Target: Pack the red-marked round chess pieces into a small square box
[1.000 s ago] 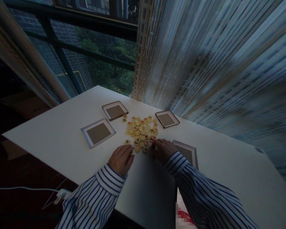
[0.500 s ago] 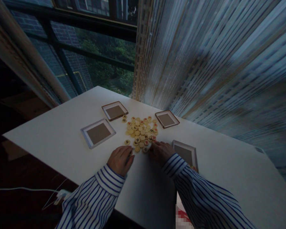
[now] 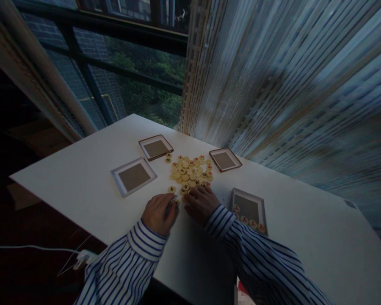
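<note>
A heap of round cream pieces (image 3: 186, 171), some marked in red or black, lies at the middle of the white table (image 3: 82, 182). My left hand (image 3: 160, 212) is curled at the heap's near left side, its fingers closed around a black-marked piece (image 3: 176, 202) that shows beside the fingertips. One loose black-marked piece (image 3: 172, 189) lies just beyond that hand. My right hand (image 3: 201, 203) rests palm down over the near edge of the heap, its fingers bent onto the pieces; what they touch is hidden beneath them.
Four shallow trays surround the heap: far left (image 3: 155, 148), left (image 3: 133, 177), far right (image 3: 225, 160) and near right (image 3: 249, 207). Several red-marked pieces (image 3: 252, 223) lie in the near right one. Behind the table hangs a striped curtain (image 3: 241, 84).
My right hand has moved left over the near edge of the heap, uncovering more red-marked pieces in the near right tray. My left hand has barely moved. The view has shifted slightly.
</note>
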Tool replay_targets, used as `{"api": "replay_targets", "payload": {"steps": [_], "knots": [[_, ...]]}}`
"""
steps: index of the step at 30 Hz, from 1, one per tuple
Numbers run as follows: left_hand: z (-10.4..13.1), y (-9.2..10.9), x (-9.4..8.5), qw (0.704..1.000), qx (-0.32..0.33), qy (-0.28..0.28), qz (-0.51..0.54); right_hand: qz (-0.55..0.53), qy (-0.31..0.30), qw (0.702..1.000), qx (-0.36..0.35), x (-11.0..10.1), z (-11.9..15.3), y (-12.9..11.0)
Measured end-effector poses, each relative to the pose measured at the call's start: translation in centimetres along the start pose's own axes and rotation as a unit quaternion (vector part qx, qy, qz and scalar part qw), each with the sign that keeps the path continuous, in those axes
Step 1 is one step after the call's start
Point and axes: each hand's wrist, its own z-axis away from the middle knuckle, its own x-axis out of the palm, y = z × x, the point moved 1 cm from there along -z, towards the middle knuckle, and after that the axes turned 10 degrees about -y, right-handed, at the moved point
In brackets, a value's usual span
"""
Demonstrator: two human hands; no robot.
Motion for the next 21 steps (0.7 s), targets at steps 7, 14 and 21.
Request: {"api": "replay_targets", "payload": {"steps": [7,14,21], "knots": [[0.05,0.06,-0.03,1.0,-0.018,0.012,0.0,0.023,0.022,0.999,0.025,0.11,-0.97,-0.9],[-0.13,0.31,-0.2,1.0,-0.02,0.017,0.011,0.039,0.033,0.999,0.001,0.51,-0.83,-0.68],[-0.14,0.41,-0.3,1.0,-0.016,0.026,-0.001,0.043,0.029,0.998,-0.025,0.74,-0.49,-0.77]]}}
